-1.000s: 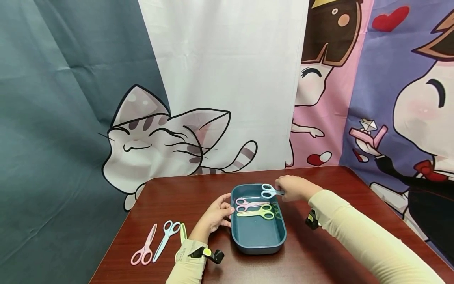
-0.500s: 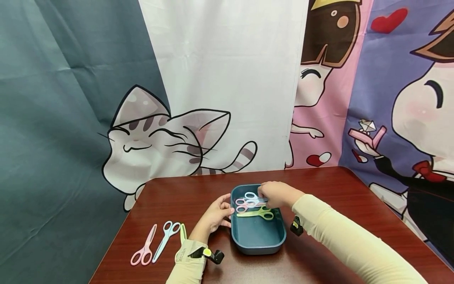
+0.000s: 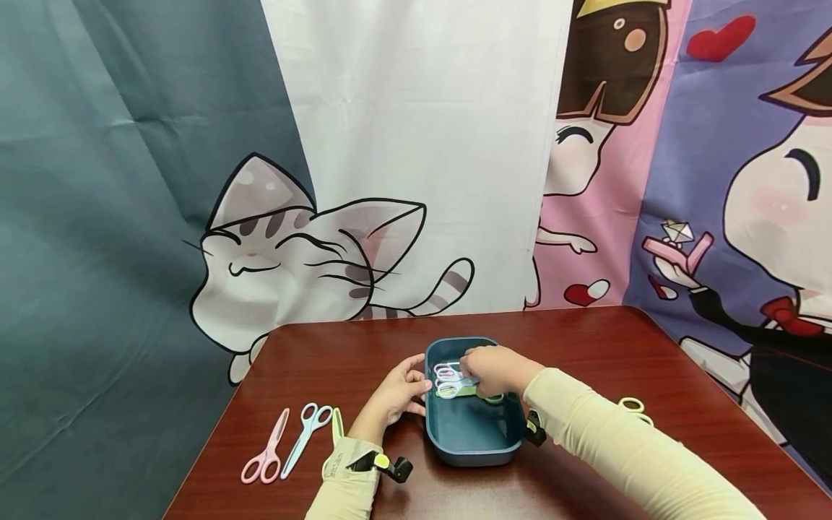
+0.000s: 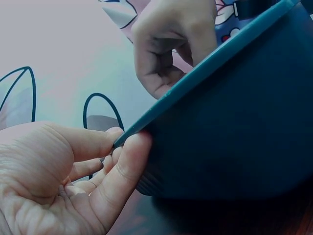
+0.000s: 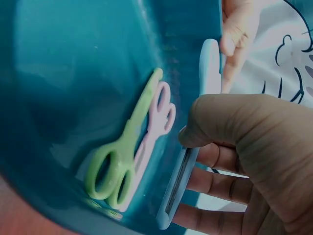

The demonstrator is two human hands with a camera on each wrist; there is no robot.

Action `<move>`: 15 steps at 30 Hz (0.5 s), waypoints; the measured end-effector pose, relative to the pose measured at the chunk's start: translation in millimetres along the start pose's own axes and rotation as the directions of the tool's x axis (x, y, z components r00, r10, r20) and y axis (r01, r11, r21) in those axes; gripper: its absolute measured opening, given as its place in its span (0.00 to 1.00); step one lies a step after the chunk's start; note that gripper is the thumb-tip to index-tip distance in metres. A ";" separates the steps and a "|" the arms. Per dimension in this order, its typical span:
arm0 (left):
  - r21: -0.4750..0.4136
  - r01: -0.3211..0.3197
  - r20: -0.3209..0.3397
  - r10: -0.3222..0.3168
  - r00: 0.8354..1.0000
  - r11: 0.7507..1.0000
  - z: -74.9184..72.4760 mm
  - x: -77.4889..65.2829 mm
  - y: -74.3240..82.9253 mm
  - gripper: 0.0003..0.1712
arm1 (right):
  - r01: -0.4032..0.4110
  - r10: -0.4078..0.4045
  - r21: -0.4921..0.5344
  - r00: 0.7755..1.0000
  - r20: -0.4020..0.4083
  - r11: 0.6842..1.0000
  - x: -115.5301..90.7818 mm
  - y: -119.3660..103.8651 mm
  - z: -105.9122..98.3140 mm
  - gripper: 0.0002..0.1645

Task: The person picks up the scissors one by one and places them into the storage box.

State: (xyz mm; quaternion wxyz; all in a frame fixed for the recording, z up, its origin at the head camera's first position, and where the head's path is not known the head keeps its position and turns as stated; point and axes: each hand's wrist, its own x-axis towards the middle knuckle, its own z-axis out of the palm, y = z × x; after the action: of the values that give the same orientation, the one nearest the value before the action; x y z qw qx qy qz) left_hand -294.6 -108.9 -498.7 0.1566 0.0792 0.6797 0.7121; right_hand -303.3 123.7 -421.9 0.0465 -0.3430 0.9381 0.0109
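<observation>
My left hand [image 3: 398,393] pinches the left rim of a dark blue-green plastic tray [image 3: 474,458] between thumb and fingers. Over the tray's far half, my right hand [image 3: 499,370] grips light blue scissors [image 5: 209,68] by the blade part, with thumb on one side and fingers on the other; their handle loops point left in the head view. On the tray floor lie green scissors [image 5: 124,152] beside pink scissors [image 5: 157,117], both partly covered by the right hand and the held scissors in the head view.
Left on the brown table [image 3: 364,347] lie pink scissors [image 3: 263,458], light blue scissors [image 3: 305,437] and a light green piece [image 3: 337,425] partly behind the left wrist. Yellow-green scissors [image 3: 632,406] show beyond the right sleeve. A printed cartoon curtain [image 3: 416,144] hangs behind the table.
My right hand has carried the light blue scissors from the tray's right rim leftward and in over the other scissors. Yellow-green scissors have come into view past the right sleeve. The left hand stays put.
</observation>
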 end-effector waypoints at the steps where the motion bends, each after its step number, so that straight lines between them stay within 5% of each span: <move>1: 0.000 0.000 0.000 0.000 1.000 1.000 0.0 0.1 -0.1 0.39 | 0.002 -0.002 -0.005 1.000 -0.002 1.000 0.1 -1.1 2.0 0.15; 15: -0.003 0.000 0.005 0.000 1.000 1.000 -0.7 1.0 -1.5 0.39 | 0.053 -0.053 -0.007 0.998 0.032 0.999 -4.8 -14.8 27.6 0.13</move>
State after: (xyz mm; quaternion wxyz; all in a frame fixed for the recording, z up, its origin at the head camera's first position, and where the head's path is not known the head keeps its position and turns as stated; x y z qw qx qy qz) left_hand -295.6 -109.1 -500.3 0.1584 0.0807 0.6782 0.7130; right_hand -287.9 116.9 -448.8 0.0604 -0.3678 0.9278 0.0187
